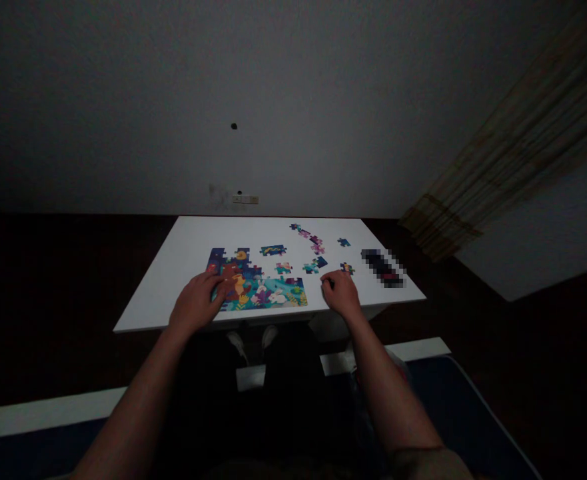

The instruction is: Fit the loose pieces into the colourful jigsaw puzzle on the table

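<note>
A partly joined jigsaw puzzle [258, 297], with a bear, a fox and white rabbits, lies near the table's front edge. My left hand [198, 301] rests at its left side, fingers stretched out over the edge and apart from each other. To the right of the puzzle, my right hand [342, 293] is on the table with its fingers curled and the thumb near the index finger. Whatever may be between those fingertips is hidden. A loose puzzle piece [347, 269] lies just beyond that hand. Joined teal and blue pieces [315, 265] sit between puzzle and hand.
The white table [148, 293] stands before a grey wall. Farther back lie a row of pink pieces [316, 243], a dark blue cluster [273, 251], an orange-teal piece [284, 268] and a blue piece [344, 242]. A blurred dark object [384, 268] is at right.
</note>
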Available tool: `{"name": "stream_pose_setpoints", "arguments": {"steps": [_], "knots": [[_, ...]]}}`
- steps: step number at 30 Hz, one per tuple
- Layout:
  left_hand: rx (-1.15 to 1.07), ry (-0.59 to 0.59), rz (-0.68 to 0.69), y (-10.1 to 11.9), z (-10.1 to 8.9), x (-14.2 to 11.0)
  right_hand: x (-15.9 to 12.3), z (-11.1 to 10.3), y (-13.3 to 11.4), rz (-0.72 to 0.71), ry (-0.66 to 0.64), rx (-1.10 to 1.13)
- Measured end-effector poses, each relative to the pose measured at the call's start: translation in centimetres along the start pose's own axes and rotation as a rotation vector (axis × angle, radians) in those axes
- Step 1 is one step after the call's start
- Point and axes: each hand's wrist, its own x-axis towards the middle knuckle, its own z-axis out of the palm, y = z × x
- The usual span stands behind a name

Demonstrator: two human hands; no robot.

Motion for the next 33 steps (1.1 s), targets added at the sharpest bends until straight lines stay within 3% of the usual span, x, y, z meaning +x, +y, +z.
{"name": "stream_pose_setpoints", "arguments": {"steps": [19, 24, 29, 33], "knots": [[0.003, 0.025, 0.008, -0.4, 0.4, 0.1, 0.1, 0.3, 0.3, -0.006, -0.015, -0.029], [0.023, 0.023, 0.024, -0.4, 0.3, 0.0, 0.6, 0.3, -0.8, 0.013, -0.034, -0.117], [-0.004, 0.034, 0.019, -0.4, 0.4, -0.1, 3.1, 0.3, -2.7, 0.006, -0.207, -0.257], [-0.016, 0.041, 0.024, -0.6, 0.6, -0.3, 5.2, 0.4, -3.1, -0.004, -0.364, -0.225]]}}
